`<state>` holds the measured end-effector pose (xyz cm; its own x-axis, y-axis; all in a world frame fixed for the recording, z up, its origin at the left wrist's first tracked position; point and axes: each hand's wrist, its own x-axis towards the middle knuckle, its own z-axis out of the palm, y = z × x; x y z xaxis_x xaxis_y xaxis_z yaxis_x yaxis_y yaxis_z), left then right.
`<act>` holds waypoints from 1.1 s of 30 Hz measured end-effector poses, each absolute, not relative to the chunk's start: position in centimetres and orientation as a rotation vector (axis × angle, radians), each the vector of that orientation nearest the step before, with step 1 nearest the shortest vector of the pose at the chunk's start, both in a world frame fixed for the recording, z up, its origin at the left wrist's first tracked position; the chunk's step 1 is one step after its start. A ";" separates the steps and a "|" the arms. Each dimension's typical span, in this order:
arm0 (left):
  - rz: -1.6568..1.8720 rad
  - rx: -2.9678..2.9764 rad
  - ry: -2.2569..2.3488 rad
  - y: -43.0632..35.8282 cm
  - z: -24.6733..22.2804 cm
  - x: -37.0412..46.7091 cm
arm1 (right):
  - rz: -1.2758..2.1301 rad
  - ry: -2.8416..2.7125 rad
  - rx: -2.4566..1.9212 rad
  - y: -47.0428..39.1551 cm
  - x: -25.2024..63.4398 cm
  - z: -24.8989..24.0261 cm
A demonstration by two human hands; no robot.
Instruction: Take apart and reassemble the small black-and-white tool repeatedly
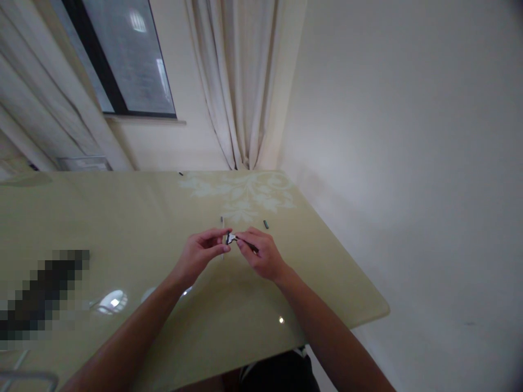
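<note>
Between my two hands, just above the table, is a razor with a black handle and a silvery neck (232, 238). My right hand (263, 255) is closed round the dark handle, and part of it is hidden by the fingers. My left hand (199, 252) pinches the dark razor head (227, 238) between thumb and fingertips. A thin pale stick with a dark tip (222, 219) lies on the table behind my left fingers, partly covered. Beyond my right hand rests a small dark rectangular piece (266, 224), which looks like a razor cartridge.
The glossy pale table (327, 283) has its right edge near a white wall (408, 163). A tiny dark piece (181, 173) lies by the far edge. A blurred-out dark shape (44, 294) is at the left. Curtains (237, 81) hang beyond the table.
</note>
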<state>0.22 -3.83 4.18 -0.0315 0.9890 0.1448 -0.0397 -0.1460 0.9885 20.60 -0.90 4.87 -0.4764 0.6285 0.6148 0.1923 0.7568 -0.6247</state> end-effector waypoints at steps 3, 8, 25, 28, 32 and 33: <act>1.362 1.299 1.136 -3.9 4.3 0.4 | 0.629 -2.063 -0.606 -1.0 20.7 5.0; 1.328 1.352 1.142 -4.0 4.2 0.2 | 0.671 -2.099 -0.597 -0.9 20.9 5.0; 1.363 1.236 1.104 -3.8 4.0 0.1 | 0.788 -1.827 -0.736 -0.7 19.5 4.6; 1.327 1.241 1.076 -3.6 3.5 0.0 | 0.781 -1.826 -0.702 -0.5 19.8 4.6; 1.367 1.253 1.100 -3.4 2.9 -0.1 | 0.754 -1.861 -0.688 -0.1 20.1 4.4; 1.372 1.259 1.098 -3.4 2.9 -0.2 | 0.737 -1.873 -0.695 0.0 20.1 4.3</act>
